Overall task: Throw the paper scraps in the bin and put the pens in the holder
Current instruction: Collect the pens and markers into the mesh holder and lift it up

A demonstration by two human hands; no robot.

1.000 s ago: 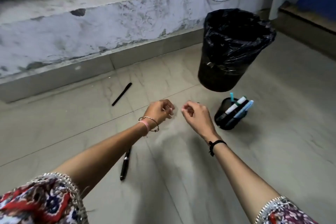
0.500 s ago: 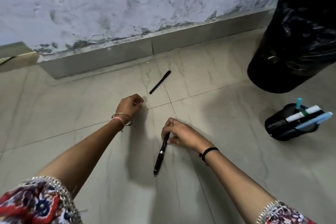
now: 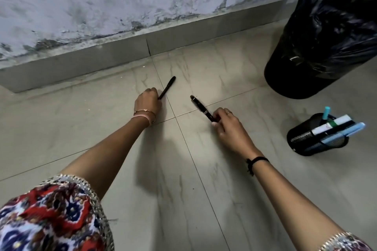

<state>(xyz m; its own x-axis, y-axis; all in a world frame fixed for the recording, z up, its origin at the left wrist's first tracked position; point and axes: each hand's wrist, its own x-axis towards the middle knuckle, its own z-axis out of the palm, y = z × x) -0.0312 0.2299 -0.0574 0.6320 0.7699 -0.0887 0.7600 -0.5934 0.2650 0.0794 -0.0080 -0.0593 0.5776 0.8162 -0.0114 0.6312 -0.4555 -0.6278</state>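
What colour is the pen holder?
The holder is black mesh, shown in the head view.

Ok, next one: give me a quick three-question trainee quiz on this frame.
1. True or false: the left hand and the right hand each hold a black pen.
2. Where is the mesh holder? A) on the floor, right of the right hand and nearer the person than the bin; B) inside the bin; C) against the wall, left of the left hand.
3. How many pens are outside the holder?

Key: 1 true. 2 A. 3 two: the slim pen in the left hand, the gold-banded pen in the right.
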